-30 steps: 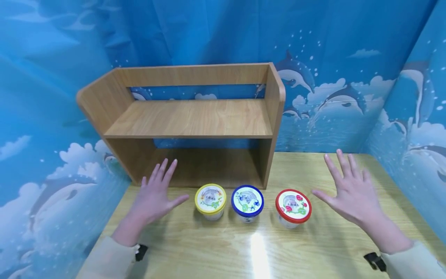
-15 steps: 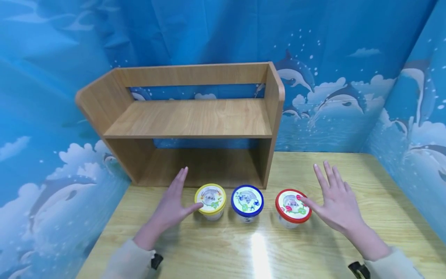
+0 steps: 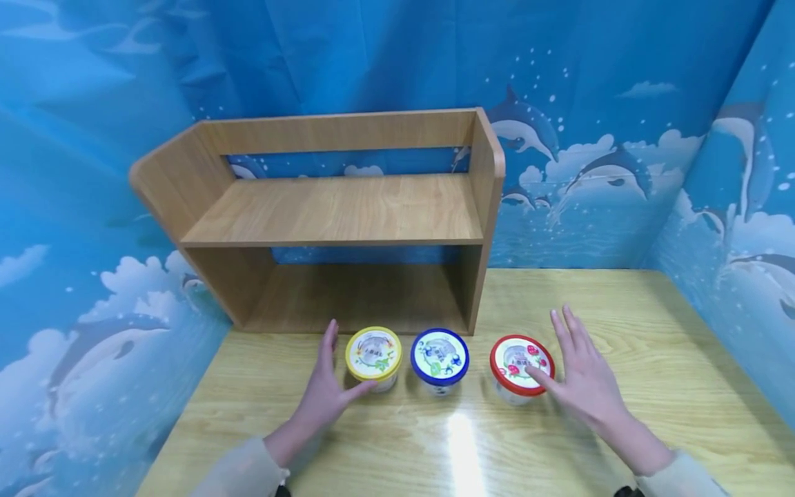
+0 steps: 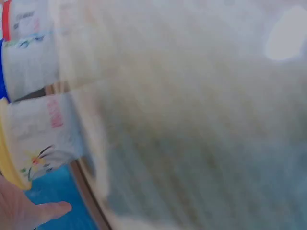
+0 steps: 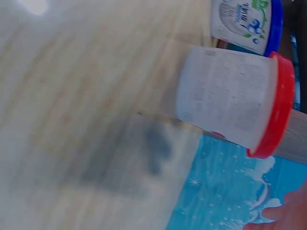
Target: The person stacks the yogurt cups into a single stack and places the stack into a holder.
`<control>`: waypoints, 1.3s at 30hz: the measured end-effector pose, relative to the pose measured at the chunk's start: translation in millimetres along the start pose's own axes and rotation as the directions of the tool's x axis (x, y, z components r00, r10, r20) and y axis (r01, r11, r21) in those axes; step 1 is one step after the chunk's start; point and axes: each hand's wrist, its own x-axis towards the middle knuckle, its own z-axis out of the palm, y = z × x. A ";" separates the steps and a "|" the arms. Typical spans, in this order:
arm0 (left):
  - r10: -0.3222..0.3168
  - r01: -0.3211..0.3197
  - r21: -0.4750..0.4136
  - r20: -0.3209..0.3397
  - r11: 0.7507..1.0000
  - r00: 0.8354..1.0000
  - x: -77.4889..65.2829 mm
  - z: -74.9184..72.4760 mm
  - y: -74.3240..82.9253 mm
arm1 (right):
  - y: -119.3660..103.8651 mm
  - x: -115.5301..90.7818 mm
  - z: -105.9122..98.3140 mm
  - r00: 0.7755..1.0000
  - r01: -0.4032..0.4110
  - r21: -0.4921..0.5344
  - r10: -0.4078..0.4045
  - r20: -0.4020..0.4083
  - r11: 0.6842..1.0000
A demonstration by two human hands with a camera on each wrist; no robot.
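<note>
Three small white tubs with printed lids stand in a row on the wooden table: a yellow-lidded tub (image 3: 375, 353), a blue-lidded tub (image 3: 439, 357) and a red-lidded tub (image 3: 522, 366). Beside the yellow-lidded tub is my left hand (image 3: 324, 395), its fingers to the left and its thumb across the near side. Around the right of the red-lidded tub my right hand (image 3: 586, 379) spreads, with its thumb overlapping the lid in the head view. A gap separates the right fingers from the red tub (image 5: 230, 98) in the right wrist view. Whether either thumb touches cannot be told.
A two-level wooden shelf (image 3: 335, 210) stands behind the tubs, its lower front edge close to the yellow and blue lids. Blue curtains (image 3: 596, 83) printed with dolphins enclose the back and sides. The table (image 3: 683, 359) extends to the right of the shelf.
Both hands have moved inward and nearer to me, the left to the yellow-lidded tub and the right to the red-lidded one. The tubs and shelf have stayed in place.
</note>
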 end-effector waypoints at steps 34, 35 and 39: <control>-0.109 0.098 -0.288 -0.020 0.953 0.994 -15.3 26.2 -18.4 | 2.4 -24.1 33.8 0.977 -0.194 0.277 0.161 0.138 0.941; -0.107 0.097 -0.285 -0.020 0.953 0.994 -15.2 26.1 -18.6 | 2.1 -24.1 34.1 0.975 -0.202 0.287 0.167 0.144 0.936; -0.123 0.112 -0.291 -0.020 0.950 0.992 -14.9 26.9 -17.9 | 0.3 -24.7 35.4 0.973 -0.216 0.330 0.174 0.154 0.919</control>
